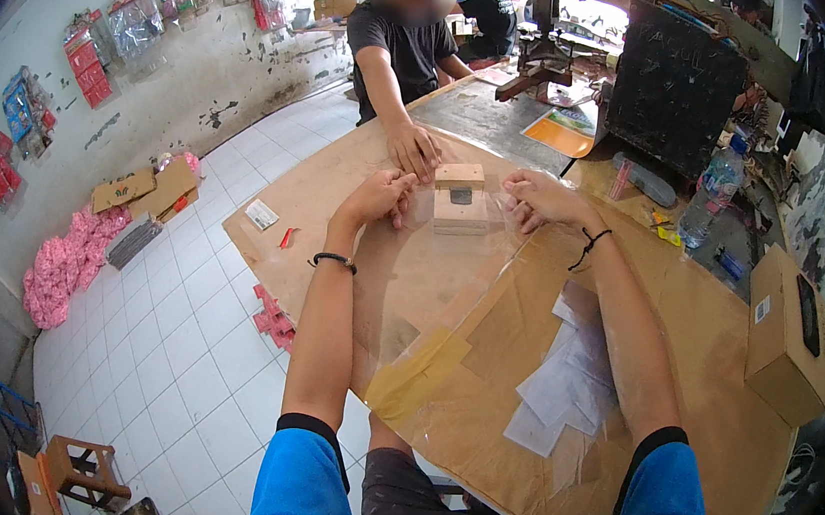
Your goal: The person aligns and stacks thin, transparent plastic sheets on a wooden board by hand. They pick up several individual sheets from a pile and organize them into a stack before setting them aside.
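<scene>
A small wooden block jig (459, 226) with a dark grey piece (460, 195) in its middle stands on the board-topped table, between my hands. My left hand (382, 197) is closed at the jig's left side, fingers curled together. On the other side my right hand (542, 201) pinches, with a faint clear film seeming to run by its fingers; what either hand holds is too fine to make out. A co-worker's hand (414, 147) rests on the table just beyond my left hand. Loose translucent plastic sheets (565, 384) lie in a pile by my right forearm.
A cardboard box (788, 337) stands at the right edge, with a plastic bottle (712, 204) beyond it. A small red piece (288, 237) and a white label (261, 214) lie at the left corner. Pink bundles (75, 262) sit on the floor. A person (399, 50) stands opposite.
</scene>
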`<state>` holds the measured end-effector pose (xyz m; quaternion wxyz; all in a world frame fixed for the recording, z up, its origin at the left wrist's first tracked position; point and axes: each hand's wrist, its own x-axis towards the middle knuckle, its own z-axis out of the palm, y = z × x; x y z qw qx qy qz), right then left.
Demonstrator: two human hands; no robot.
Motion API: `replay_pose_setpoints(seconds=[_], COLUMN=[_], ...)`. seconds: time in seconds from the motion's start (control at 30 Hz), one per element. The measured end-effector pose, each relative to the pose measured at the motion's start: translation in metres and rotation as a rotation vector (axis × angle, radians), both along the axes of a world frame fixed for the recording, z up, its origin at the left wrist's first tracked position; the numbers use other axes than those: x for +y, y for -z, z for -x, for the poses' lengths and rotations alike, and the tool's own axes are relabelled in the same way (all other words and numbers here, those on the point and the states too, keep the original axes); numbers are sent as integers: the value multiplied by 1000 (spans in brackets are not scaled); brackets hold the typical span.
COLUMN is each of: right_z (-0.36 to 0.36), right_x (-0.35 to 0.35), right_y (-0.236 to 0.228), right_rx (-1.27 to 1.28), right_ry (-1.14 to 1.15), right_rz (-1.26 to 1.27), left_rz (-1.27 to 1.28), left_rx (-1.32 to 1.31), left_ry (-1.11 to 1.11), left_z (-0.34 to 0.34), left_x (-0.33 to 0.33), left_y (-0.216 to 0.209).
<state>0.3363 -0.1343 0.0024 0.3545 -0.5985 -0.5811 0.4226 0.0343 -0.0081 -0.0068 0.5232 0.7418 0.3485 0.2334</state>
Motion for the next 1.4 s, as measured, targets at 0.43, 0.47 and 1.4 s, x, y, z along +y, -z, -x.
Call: replay_pose_setpoints(seconds=[0.43,0.47,1.4], right_z=[-13,-17,-10], right_x=[-200,-196,-294], right_y=[-169,-130,-10], right_rx=[-268,-243,-808], right_ry=[320,221,-102], right_rz=[-851,-806,-474], left_rz=[-523,-516,-1017], left_rx=[-61,-37,102], left_ry=[-177,-203,901], left_z=[-10,-8,-110], left_x=[16,14,-228], left_y=[23,23,-15])
